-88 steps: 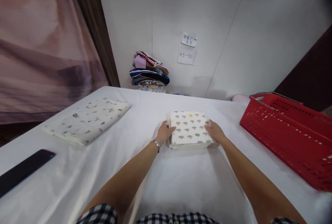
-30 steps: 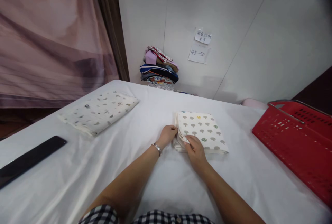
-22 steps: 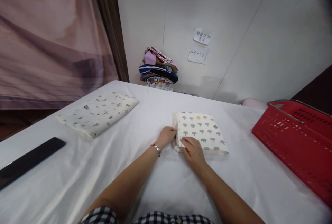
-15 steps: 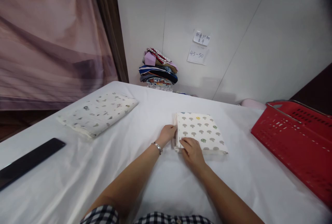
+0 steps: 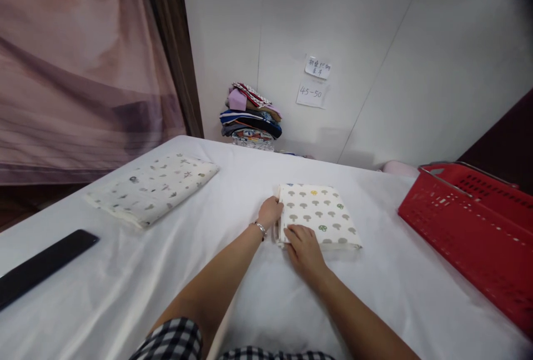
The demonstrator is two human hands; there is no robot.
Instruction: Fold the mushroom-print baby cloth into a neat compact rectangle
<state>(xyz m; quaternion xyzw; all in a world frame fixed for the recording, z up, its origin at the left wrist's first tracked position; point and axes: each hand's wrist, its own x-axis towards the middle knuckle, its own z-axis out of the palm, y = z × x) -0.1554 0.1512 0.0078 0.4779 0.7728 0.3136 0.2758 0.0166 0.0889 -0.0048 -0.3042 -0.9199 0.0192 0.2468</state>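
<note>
A folded white cloth (image 5: 318, 210) with grey, green and yellow mushroom prints lies in front of me as a thick, flat rectangle. At its left edge, my left hand (image 5: 270, 213) has its fingers closed on the layers; the fingertips are partly hidden there. My right hand (image 5: 307, 251) holds the near left corner, fingers curled over the top and thumb low by the front edge. A second folded white cloth (image 5: 156, 188), printed with small grey-green motifs, rests at the left side of the table.
The white-covered table (image 5: 245, 182) carries a long black flat object (image 5: 45, 265) at left and a red basket (image 5: 470, 232) with a metal handle at right. Behind the table is a stack of folded fabrics (image 5: 251, 118). A pink curtain (image 5: 83, 60) hangs at left.
Both hands stay on the mushroom-print cloth. My left hand has slid slightly farther along its left edge, away from me. The whole view has shifted a little.
</note>
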